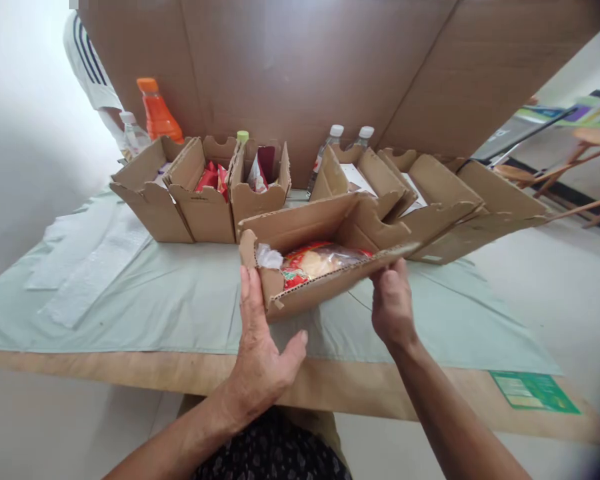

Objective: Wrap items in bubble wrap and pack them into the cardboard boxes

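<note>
Steadying the open cardboard box (325, 283), tilted just above the surface (170, 307): left hand (257, 347) pressing flat against its left end, right hand (393, 307) pinching the front wall. Likely risking the snack packet (320, 259) sliding out if tipping further or letting that wall fold.

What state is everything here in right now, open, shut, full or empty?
Front cardboard box: open, tilted, snack packet inside
Left hand: flat against its left end
Right hand: gripping its front edge
Boxes at left: open, upright, packets inside
Boxes at right: open, leaning
Orange drink bottle: capped, upright
Two water bottles: capped
</note>
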The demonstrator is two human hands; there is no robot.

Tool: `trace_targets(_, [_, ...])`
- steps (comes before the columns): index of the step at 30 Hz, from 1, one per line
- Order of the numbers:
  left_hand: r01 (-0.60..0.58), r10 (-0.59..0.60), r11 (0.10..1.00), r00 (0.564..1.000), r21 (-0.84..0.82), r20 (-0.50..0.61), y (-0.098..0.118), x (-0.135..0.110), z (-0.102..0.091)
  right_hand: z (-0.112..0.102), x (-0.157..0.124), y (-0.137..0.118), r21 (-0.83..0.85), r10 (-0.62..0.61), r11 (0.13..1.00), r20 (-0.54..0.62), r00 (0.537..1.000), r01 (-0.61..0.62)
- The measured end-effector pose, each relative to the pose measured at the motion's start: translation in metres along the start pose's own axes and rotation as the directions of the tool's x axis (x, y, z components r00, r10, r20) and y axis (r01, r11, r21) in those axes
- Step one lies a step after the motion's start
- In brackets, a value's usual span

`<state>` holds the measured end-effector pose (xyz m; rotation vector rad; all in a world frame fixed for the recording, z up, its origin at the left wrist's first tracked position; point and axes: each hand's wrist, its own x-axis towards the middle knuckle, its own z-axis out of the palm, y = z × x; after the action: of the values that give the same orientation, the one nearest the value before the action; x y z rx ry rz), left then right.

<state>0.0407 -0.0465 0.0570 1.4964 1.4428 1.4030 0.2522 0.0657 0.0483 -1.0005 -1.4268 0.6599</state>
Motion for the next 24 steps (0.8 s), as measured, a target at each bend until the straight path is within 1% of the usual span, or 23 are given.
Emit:
trace_targets(2, [0.024, -0.024, 1.0, 0.999, 0.016, -0.03, -0.003, -0.002, -0.001, 0.016, 0.021, 0.009, -0.025, 0.001, 1.0, 0.045, 0.999, 0.0])
trace_targets(3, [0.029, -0.028, 0.999, 0.999, 0.014, -0.043, -0.003, -0.004, 0.0, 0.023, 0.03, 0.012, -0.042, 0.0, 0.999, 0.049, 0.999, 0.003])
trace_targets(6, [-0.008, 0.008, 1.0, 0.999, 0.0, -0.049, -0.006, -0.014, 0.01, 0.04, 0.052, 0.016, -0.109, -0.008, 0.994, 0.03, 1.0, 0.012])
trace_targets(9, [-0.043, 0.044, 0.999, 0.999, 0.016, -0.019, -0.008, -0.023, 0.021, 0.053, 0.063, 0.019, -0.127, -0.005, 0.992, -0.008, 1.0, 0.004])
trace_targets(14, [-0.057, 0.057, 0.997, 0.998, 0.059, -0.002, -0.007, -0.028, 0.035, 0.066, 0.066, 0.02, -0.131, 0.002, 0.991, -0.025, 1.0, -0.006])
trace_targets(19, [-0.085, 0.087, 0.995, 0.996, 0.047, -0.037, -0.01, -0.031, 0.042, 0.071, 0.059, 0.017, -0.109, -0.01, 0.994, -0.079, 0.997, 0.001])
trace_targets(22, [-0.115, 0.118, 0.992, 0.991, 0.05, -0.062, -0.012, -0.034, 0.046, 0.072, 0.059, 0.015, -0.117, -0.039, 0.993, -0.065, 0.997, 0.031])
trace_targets(24, [-0.115, 0.118, 0.992, 0.991, 0.053, -0.058, -0.012, -0.035, 0.049, 0.072, 0.061, 0.016, -0.128, -0.067, 0.99, -0.051, 0.996, 0.06])
